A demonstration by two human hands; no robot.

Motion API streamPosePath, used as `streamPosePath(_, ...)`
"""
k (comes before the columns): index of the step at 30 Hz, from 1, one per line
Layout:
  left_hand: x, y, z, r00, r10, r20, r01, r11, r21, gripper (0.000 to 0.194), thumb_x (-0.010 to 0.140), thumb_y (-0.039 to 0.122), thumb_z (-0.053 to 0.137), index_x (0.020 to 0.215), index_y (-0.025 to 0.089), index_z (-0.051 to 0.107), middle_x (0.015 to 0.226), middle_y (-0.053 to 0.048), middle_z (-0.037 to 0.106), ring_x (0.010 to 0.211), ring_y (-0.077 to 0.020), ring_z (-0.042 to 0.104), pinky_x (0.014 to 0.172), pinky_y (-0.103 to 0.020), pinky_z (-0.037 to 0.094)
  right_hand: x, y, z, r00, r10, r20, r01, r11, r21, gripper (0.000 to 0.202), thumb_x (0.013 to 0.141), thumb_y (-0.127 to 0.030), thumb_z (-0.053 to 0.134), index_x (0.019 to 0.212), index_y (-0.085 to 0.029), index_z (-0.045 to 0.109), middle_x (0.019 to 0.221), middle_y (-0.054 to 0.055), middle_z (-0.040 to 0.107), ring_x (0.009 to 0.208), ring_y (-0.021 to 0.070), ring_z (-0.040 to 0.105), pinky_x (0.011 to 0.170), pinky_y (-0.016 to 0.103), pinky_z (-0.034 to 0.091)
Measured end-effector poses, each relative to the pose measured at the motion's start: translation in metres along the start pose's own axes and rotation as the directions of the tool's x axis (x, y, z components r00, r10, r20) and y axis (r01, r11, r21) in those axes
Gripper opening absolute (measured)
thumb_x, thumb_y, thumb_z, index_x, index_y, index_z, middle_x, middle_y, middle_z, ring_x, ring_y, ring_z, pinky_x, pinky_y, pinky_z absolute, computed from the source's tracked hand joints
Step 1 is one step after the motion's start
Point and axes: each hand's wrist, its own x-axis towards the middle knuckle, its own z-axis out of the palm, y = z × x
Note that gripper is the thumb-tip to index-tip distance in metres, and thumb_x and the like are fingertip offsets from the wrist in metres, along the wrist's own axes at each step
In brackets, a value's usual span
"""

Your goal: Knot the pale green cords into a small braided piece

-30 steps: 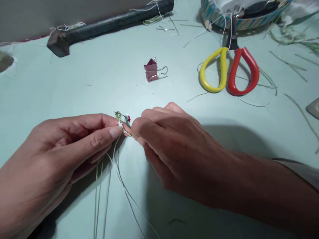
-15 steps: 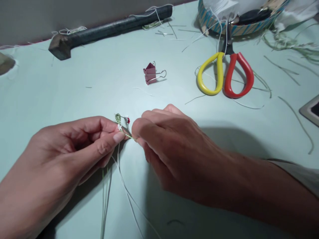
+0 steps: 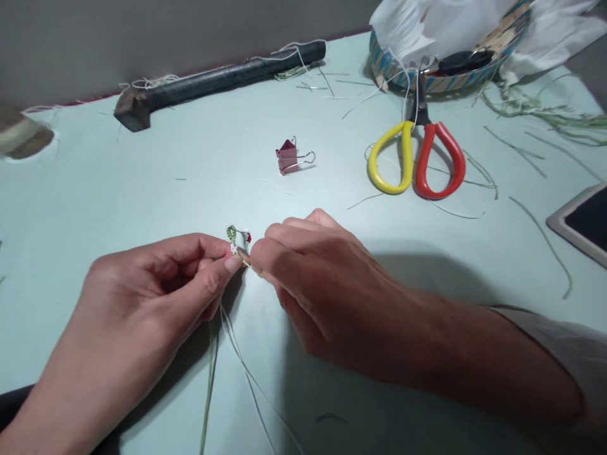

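A small knotted cord piece [image 3: 231, 234] with a green loop, a white part and a red-tipped pin sticks up between my hands. My left hand [image 3: 161, 297] pinches its base between thumb and forefinger. Close beside it, my right hand [image 3: 317, 278] is closed on a short stretch of light green cord [image 3: 247, 263] that runs out of the piece. The right fingertips are partly hidden behind the knuckles. White cords [image 3: 241, 360] and green cords [image 3: 207, 392] hang from under my left hand across the table.
Beyond my hands stands a pink binder clip [image 3: 288, 158]. Scissors [image 3: 439, 161] with yellow and red handles lean toward a basket [image 3: 455, 82]. A dark metal bar [image 3: 227, 82] lies along the back edge. Cord scraps [image 3: 540, 237] and a phone-like device [image 3: 583, 221] are at right.
The view has shifted, so the things at the back sit lower in the picture. Both hands keep their grips, close together, with little movement between them.
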Motion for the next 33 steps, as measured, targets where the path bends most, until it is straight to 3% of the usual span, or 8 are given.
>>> streamPosePath(5, 0.003, 0.027, 0.012, 1.000, -0.007, 0.015, 0.007, 0.999, 0.033, 0.023, 0.075, 0.047, 0.075, 0.074, 0.023, 0.073, 0.055, 0.004, 0.052, 0.048, -0.0103, 0.038, 0.040, -0.020, 0.027, 0.004, 0.000, 0.000, 0.999, 0.018, 0.047, -0.017, 1.000, -0.024, 0.026, 0.071, 0.004, 0.053, 0.078, -0.020, 0.047, 0.077, -0.003, 0.045, 0.072, 0.0148, 0.035, 0.072, 0.034, 0.025)
streamPosePath(9, 0.008, 0.033, 0.014, 0.994, -0.004, 0.110, 0.006, 1.000, -0.016, 0.024, 0.082, 0.043, 0.068, 0.074, 0.020, 0.068, 0.054, 0.006, 0.046, 0.050, -0.0090, 0.034, 0.043, -0.019, 0.024, 0.001, 0.005, 0.008, 1.000, -0.006, -0.006, 0.006, 0.999, -0.046, 0.017, 0.085, -0.003, 0.049, 0.085, -0.019, 0.053, 0.083, 0.001, 0.055, 0.080, 0.0181, 0.043, 0.077, 0.036, 0.029)
streamPosePath(11, 0.009, 0.030, 0.014, 0.988, 0.024, 0.152, -0.023, 1.000, -0.012, 0.026, 0.087, 0.041, 0.067, 0.075, 0.019, 0.067, 0.056, 0.006, 0.048, 0.051, -0.0092, 0.039, 0.045, -0.020, 0.030, -0.003, 0.007, 0.013, 0.999, 0.012, -0.039, -0.014, 0.999, -0.045, 0.015, 0.089, -0.007, 0.048, 0.085, -0.020, 0.054, 0.085, 0.003, 0.059, 0.082, 0.0191, 0.047, 0.081, 0.037, 0.032)
streamPosePath(13, 0.010, 0.025, 0.015, 0.982, 0.040, 0.184, -0.042, 0.999, 0.006, 0.026, 0.095, 0.040, 0.066, 0.084, 0.017, 0.068, 0.063, 0.005, 0.055, 0.055, -0.0109, 0.051, 0.052, -0.023, 0.044, -0.005, 0.008, 0.017, 0.995, -0.027, -0.094, 0.020, 0.997, -0.073, 0.017, 0.092, -0.007, 0.045, 0.086, -0.019, 0.055, 0.086, 0.004, 0.061, 0.081, 0.0191, 0.051, 0.081, 0.037, 0.035)
streamPosePath(15, 0.013, 0.020, 0.016, 0.976, 0.052, 0.209, -0.057, 0.998, 0.019, 0.026, 0.098, 0.041, 0.067, 0.103, 0.015, 0.069, 0.094, -0.002, 0.071, 0.077, -0.0167, 0.068, 0.069, -0.034, 0.059, -0.004, 0.010, 0.020, 0.986, -0.081, -0.149, 0.068, 0.993, -0.096, 0.021, 0.095, -0.008, 0.043, 0.083, -0.020, 0.054, 0.082, 0.002, 0.062, 0.077, 0.0180, 0.054, 0.079, 0.035, 0.038)
streamPosePath(18, 0.020, 0.013, 0.020, 0.982, 0.060, 0.179, -0.062, 0.998, 0.005, 0.034, 0.097, 0.039, 0.068, 0.123, 0.016, 0.067, 0.123, -0.008, 0.071, 0.103, -0.0266, 0.071, 0.087, -0.045, 0.062, -0.001, 0.011, 0.023, 0.964, -0.162, -0.209, 0.136, 0.982, -0.133, 0.023, 0.098, -0.009, 0.041, 0.082, -0.021, 0.054, 0.080, 0.001, 0.065, 0.072, 0.0171, 0.060, 0.073, 0.033, 0.042)
streamPosePath(30, 0.023, 0.011, 0.029, 0.994, 0.053, 0.094, -0.035, 0.982, -0.187, 0.039, 0.098, 0.038, 0.068, 0.131, 0.018, 0.063, 0.133, -0.011, 0.067, 0.111, -0.0275, 0.069, 0.092, -0.049, 0.061, 0.002, 0.017, 0.026, 0.951, -0.197, -0.237, 0.171, 0.977, -0.126, 0.026, 0.100, -0.016, 0.041, 0.080, -0.022, 0.057, 0.080, 0.001, 0.070, 0.072, 0.0179, 0.066, 0.076, 0.037, 0.051)
streamPosePath(33, 0.021, 0.016, 0.032, 0.997, 0.044, 0.063, -0.031, 0.979, -0.200, 0.039, 0.098, 0.038, 0.068, 0.132, 0.019, 0.063, 0.133, -0.011, 0.067, 0.111, -0.0272, 0.069, 0.092, -0.050, 0.061, 0.003, 0.021, 0.027, 0.959, -0.170, -0.226, 0.158, 0.985, -0.070, 0.019, 0.104, -0.027, 0.051, 0.093, -0.018, 0.065, 0.089, 0.002, 0.070, 0.080, 0.0169, 0.067, 0.080, 0.037, 0.055)
